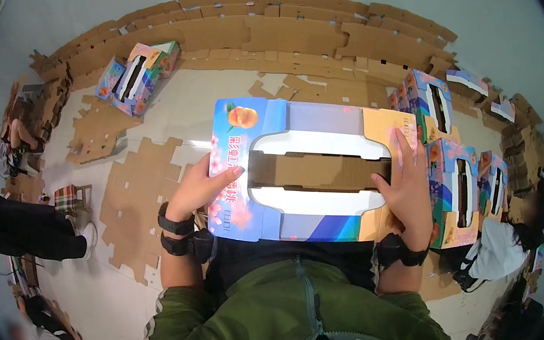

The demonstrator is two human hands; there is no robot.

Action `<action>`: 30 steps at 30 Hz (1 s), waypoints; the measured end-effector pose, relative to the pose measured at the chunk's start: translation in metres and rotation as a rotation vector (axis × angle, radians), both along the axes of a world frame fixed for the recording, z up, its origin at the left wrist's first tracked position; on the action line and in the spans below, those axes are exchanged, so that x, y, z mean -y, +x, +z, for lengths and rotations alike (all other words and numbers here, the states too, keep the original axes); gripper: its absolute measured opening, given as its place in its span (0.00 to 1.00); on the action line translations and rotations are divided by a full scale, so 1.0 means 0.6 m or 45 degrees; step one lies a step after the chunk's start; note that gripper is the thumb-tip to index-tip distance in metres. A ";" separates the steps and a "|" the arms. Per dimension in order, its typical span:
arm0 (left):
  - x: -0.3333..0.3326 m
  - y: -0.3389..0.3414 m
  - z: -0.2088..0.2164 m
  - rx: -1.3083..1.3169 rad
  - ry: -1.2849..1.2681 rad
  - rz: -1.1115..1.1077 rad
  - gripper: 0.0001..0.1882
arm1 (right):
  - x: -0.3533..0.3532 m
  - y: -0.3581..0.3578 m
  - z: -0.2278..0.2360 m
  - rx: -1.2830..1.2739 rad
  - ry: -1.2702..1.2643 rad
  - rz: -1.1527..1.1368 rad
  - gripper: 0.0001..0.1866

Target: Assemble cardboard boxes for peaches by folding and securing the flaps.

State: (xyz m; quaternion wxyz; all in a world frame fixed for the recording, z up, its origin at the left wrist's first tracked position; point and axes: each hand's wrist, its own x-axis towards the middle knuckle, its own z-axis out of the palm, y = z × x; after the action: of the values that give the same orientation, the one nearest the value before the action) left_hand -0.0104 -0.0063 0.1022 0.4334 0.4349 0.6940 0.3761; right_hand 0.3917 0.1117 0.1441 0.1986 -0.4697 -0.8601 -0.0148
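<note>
Colourful printed carton (306, 172), more beside (453, 181)

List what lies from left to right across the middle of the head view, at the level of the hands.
Person in dark trousers → flat cardboard sheets on the floor → left hand → printed carton → right hand → finished cartons in a row.
</note>
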 end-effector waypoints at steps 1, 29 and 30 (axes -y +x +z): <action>-0.002 -0.004 0.003 -0.092 -0.065 -0.036 0.47 | -0.001 0.003 0.002 -0.009 -0.051 0.033 0.45; -0.046 0.028 0.065 -0.918 0.139 -0.192 0.63 | 0.017 0.006 0.021 -0.321 -0.318 -0.113 0.43; -0.046 0.018 0.066 -0.917 0.144 -0.191 0.63 | 0.022 0.013 0.030 -0.234 -0.326 -0.168 0.42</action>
State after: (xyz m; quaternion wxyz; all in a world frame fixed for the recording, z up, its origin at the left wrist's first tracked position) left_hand 0.0002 0.0213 0.1418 0.1630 0.6122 0.7463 0.2040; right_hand 0.3993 0.0983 0.1622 0.2135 -0.5461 -0.8004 0.1249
